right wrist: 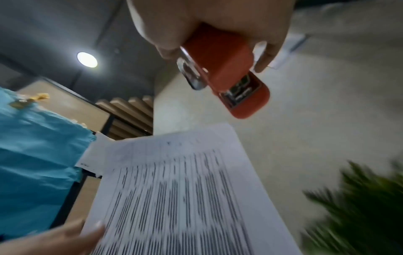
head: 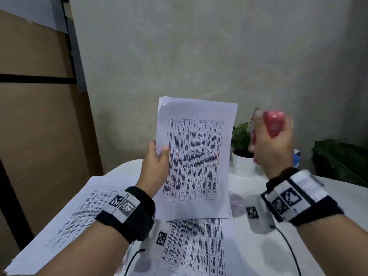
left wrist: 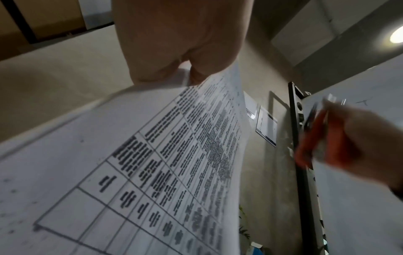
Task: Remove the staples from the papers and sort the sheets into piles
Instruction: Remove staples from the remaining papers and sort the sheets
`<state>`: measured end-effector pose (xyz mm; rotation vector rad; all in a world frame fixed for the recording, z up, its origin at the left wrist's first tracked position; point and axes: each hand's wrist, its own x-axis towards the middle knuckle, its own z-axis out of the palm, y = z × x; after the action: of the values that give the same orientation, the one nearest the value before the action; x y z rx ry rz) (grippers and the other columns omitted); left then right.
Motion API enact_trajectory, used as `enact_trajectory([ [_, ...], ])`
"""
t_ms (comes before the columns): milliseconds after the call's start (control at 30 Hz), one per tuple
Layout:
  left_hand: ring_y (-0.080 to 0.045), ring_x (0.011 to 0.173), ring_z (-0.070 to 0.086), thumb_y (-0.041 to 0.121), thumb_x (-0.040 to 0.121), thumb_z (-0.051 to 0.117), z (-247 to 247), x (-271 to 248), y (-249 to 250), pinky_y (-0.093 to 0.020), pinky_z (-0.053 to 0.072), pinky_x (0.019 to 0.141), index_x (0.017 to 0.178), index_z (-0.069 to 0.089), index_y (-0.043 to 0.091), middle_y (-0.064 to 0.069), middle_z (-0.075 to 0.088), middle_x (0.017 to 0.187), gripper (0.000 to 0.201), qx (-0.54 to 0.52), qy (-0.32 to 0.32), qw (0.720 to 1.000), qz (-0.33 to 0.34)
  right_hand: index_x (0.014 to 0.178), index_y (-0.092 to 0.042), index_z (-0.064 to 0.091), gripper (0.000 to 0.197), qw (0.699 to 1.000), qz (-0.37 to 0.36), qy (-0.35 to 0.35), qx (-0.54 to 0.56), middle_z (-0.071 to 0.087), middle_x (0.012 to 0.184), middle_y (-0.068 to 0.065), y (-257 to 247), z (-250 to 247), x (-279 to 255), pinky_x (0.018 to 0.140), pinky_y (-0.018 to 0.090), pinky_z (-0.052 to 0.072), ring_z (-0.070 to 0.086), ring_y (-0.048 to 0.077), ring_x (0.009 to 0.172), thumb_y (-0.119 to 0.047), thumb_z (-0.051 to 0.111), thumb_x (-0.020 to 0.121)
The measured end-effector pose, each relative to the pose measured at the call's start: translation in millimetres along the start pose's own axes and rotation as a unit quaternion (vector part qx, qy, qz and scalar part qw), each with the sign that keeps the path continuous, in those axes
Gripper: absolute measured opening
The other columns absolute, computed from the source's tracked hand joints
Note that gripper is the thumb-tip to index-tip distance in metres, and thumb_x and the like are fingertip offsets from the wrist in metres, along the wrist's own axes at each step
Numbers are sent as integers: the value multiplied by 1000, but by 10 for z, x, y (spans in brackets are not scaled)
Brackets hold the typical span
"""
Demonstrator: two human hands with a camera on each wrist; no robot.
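My left hand (head: 157, 156) holds a set of printed table sheets (head: 196, 156) upright above the table, thumb on the front at its left edge. The same sheets (left wrist: 152, 163) fill the left wrist view under my fingers (left wrist: 174, 51). My right hand (head: 270, 144) is raised to the right of the sheets and grips a red stapler (head: 273, 124), blurred by motion. In the right wrist view the red stapler (right wrist: 229, 75) points its metal end at the top of the sheets (right wrist: 174, 189). No staple is visible.
Two piles of printed sheets lie on the white table (head: 328, 226): one at the left (head: 75, 216), one in front of me (head: 199, 248). A small potted plant (head: 242, 152) stands behind my right hand. A brown panel wall (head: 39, 116) is at the left.
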<state>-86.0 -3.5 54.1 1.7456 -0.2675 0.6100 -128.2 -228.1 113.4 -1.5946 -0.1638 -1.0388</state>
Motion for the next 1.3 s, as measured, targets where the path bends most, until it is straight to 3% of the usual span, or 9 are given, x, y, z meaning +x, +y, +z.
enact_trajectory([
  [133, 13, 86, 59, 18, 100, 44, 18, -21, -71, -8, 44, 73, 107, 47, 25, 17, 62, 99, 10, -57, 8, 998, 20, 85, -39, 44, 31, 978, -160, 15, 131, 58, 88, 17, -456, 308, 316, 61, 35, 50, 56, 23, 67, -62, 61, 73],
  [300, -13, 95, 65, 22, 98, 49, 22, -49, -89, -35, 52, 87, 98, 52, 35, 10, 68, 97, 13, -85, 28, 995, 35, 99, -27, 51, 36, 962, -271, -36, -22, 51, 86, -8, -526, 753, 444, 66, 31, 50, 54, 13, 72, -57, 59, 79],
  [500, -3, 86, 66, 18, 98, 49, 60, -28, -101, -33, 55, 82, 95, 52, 36, 19, 69, 89, 18, -91, 34, 995, 24, 87, -27, 51, 31, 982, -134, -127, -39, 67, 72, 0, -573, 1110, 477, 72, 41, 55, 67, 17, 69, -58, 53, 83],
  [667, 7, 77, 63, 16, 97, 51, 91, -54, -120, -13, 51, 70, 92, 51, 35, 28, 67, 83, 20, -74, 20, 996, 41, 74, -22, 54, 31, 988, -49, -129, 73, 66, 67, 2, -720, 1246, 442, 57, 23, 55, 65, 10, 53, -49, 55, 87],
  [900, 12, 68, 59, 13, 97, 48, 118, -139, -133, -8, 45, 59, 93, 47, 31, 11, 64, 80, 19, -55, 9, 998, 42, 61, -17, 50, 38, 985, -27, -108, 132, 55, 46, -4, -779, 1364, 402, 48, 28, 53, 56, 15, 43, -44, 58, 87],
  [1067, 20, 70, 56, 3, 97, 46, 79, -189, -59, -5, 44, 66, 95, 46, 30, 19, 59, 87, 27, -15, -67, 998, 11, 66, -22, 55, 37, 992, -52, -89, 75, 65, 58, 0, -722, 1381, 378, 64, 37, 57, 63, 18, 54, -54, 55, 84],
  [1133, 13, 82, 61, 5, 97, 46, -32, -136, 0, -10, 49, 76, 95, 48, 32, 17, 63, 94, 27, -32, -59, 997, -38, 80, -22, 59, 40, 994, -71, -65, 44, 68, 68, 2, -684, 1331, 410, 70, 40, 56, 66, 17, 62, -61, 51, 81],
  [1200, -9, 95, 65, 8, 97, 47, -220, -67, 71, -31, 53, 86, 98, 52, 33, 8, 66, 102, 25, -43, -50, 994, -88, 85, -26, 57, 40, 994, -96, -31, 31, 69, 71, 4, -651, 1208, 458, 68, 42, 56, 67, 17, 64, -64, 50, 79],
  [1300, -22, 86, 65, -1, 91, 45, -640, 96, 219, -39, 54, 76, 105, 54, 22, -5, 67, 99, 29, -16, -24, 991, -133, 82, -30, 53, 42, 995, -96, -7, -17, 67, 73, 0, -550, 948, 508, 71, 43, 56, 67, 19, 68, -70, 48, 75],
])
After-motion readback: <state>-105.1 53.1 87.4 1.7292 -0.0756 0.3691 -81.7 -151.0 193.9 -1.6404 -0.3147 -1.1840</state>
